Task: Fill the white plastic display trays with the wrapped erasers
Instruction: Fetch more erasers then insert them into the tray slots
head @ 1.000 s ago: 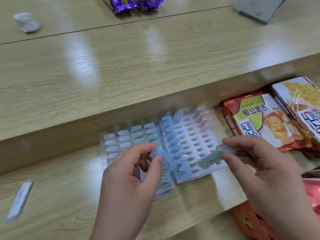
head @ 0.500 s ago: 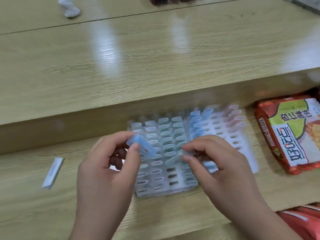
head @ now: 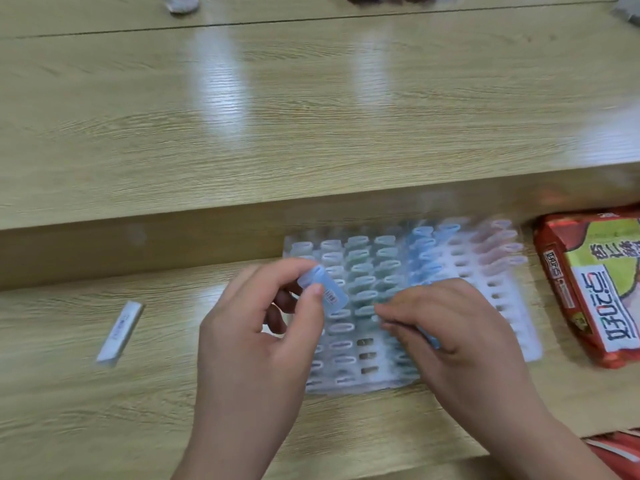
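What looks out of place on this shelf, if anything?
One small white wrapped piece lies alone and askew on the wood, well left of the white trays, in no slot. It may be a stray eraser. A red snack packet also sits just right of the trays.

Two white trays are set side by side on the lower worktop (head: 104, 410); whether the edges touch or overlap is lost to blur. L tray (head: 377, 382) is mostly filled w/ pale blue & green erasers (head: 360, 268), stood on end in rows; a few front slots are seen empty. R tray (head: 512, 327) carries a blue col. (head: 420, 251) at its left & pink erasers (head: 498, 244) at far right; the rest is open slots. One pale blue eraser (head: 323, 289) w/ barcode label is pinched, tilted, by the left hand (head: 256, 341) over the L tray. A 2nd eraser (head: 429, 339), mostly hidden, is held by the right hand (head: 450, 334).
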A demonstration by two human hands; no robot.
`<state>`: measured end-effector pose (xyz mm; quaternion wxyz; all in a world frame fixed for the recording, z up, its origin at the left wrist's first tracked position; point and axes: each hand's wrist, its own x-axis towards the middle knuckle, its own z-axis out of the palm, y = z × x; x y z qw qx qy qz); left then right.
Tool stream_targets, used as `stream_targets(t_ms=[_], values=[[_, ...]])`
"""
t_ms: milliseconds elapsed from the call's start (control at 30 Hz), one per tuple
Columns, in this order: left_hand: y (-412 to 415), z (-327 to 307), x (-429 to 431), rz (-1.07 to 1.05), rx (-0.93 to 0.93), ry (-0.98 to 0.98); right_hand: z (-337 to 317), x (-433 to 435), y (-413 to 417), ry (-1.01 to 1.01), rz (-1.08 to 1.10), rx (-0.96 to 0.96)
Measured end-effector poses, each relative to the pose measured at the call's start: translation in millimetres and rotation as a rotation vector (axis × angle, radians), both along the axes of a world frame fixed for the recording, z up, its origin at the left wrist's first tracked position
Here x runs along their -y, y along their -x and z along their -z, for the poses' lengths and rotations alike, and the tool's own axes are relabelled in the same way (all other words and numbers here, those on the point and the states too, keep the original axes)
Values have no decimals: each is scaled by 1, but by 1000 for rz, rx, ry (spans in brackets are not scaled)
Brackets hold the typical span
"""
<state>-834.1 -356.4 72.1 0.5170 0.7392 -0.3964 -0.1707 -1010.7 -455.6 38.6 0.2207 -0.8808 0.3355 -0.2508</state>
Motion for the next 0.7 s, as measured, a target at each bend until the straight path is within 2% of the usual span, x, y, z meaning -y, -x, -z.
stream_targets(t_ms=[100, 233, 300, 467, 600, 700], values=[[1, 1, -1, 14, -1, -11, 2, -3, -2, 60, -22, -13], [3, 1, -2, 17, 3, -21, -3, -3, -4, 165, -50, -136], [5, -1, -1, 35, 20, -20, -8, -3, -1, 147, -72, -149], [20, -10, 15, 154, 119, 1, -23, 3, 18, -93, 90, 74], [42, -15, 40, 328, 246, 42, -36, 12, 29, -126, 54, 177], [59, -15, 56, 360, 265, 64, -38, 24, 40, -117, 70, 257]])
